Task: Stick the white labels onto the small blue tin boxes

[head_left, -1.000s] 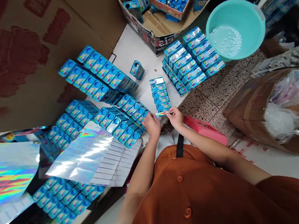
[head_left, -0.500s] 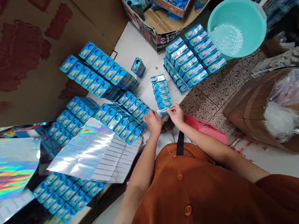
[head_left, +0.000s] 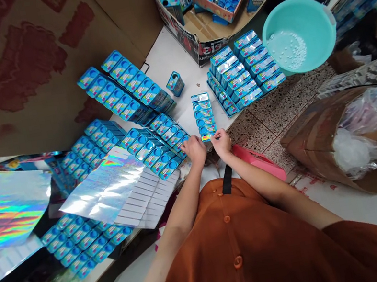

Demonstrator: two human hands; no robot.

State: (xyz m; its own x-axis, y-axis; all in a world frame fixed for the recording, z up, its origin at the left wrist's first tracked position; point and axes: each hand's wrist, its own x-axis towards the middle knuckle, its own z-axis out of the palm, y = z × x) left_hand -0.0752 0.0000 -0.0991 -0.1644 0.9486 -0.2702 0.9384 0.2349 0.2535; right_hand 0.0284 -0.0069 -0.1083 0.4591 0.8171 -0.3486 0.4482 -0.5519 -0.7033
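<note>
A short row of small blue tins point(head_left: 203, 114) stands on the white table, round blue lids showing on several tops. On the tin nearest me lies a narrow shiny sticker point(head_left: 208, 137) with a rainbow glint. My left hand point(head_left: 195, 151) is closed at its left end, fingers curled and fingertips partly hidden. At the right end, my right hand point(head_left: 221, 144) pinches with thumb and forefinger. A single tin with a dark round opening point(head_left: 175, 84) stands apart behind the row. Left of my left hand is a block of lidded tins point(head_left: 152, 154).
More tins point(head_left: 245, 70) stand right of the row. A turquoise basin point(head_left: 315, 31) holds white pellets. Behind, a cardboard box point(head_left: 179, 35) contains a pink tray point(head_left: 198, 3) of blue caps. Shiny sticker sheets point(head_left: 110, 193) lie at left. A pink container point(head_left: 261, 167) sits beside my right forearm.
The sticker between my hands now lies flatter along the top of the nearest tin and glints rainbow. Both hands have shifted only slightly. The view has moved a little.
</note>
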